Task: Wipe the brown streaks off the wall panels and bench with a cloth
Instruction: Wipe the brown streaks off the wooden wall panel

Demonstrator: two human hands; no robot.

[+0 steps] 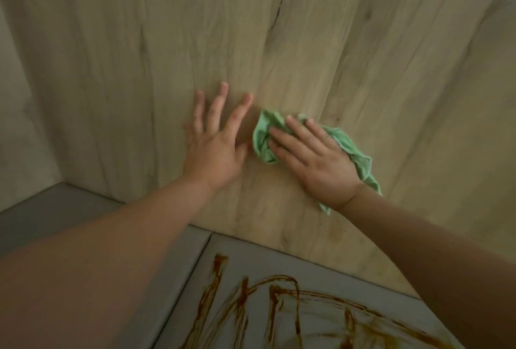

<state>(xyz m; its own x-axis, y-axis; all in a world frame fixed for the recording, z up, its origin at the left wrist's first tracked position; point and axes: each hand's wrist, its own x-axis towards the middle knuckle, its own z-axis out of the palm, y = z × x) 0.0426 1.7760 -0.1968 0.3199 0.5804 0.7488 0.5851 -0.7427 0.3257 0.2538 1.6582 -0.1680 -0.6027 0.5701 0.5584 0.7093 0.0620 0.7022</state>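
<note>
My right hand [312, 157] presses a crumpled green cloth [350, 149] flat against the light wood wall panel [307, 55], with fingers straight over the cloth. Just left of it, my left hand [216, 139] lies flat on the same panel with fingers spread, holding nothing. Below the panels, the grey bench [251, 265] carries thick brown streaks [279, 304] in loops and lines at the bottom centre and right. The panel area around my hands shows no plain brown streaks.
Several wood panels with vertical seams fill the wall. A pale side wall [16, 125] meets them at the left corner. A seam [192, 273] divides the grey bench into two sections; the left section shows no streaks.
</note>
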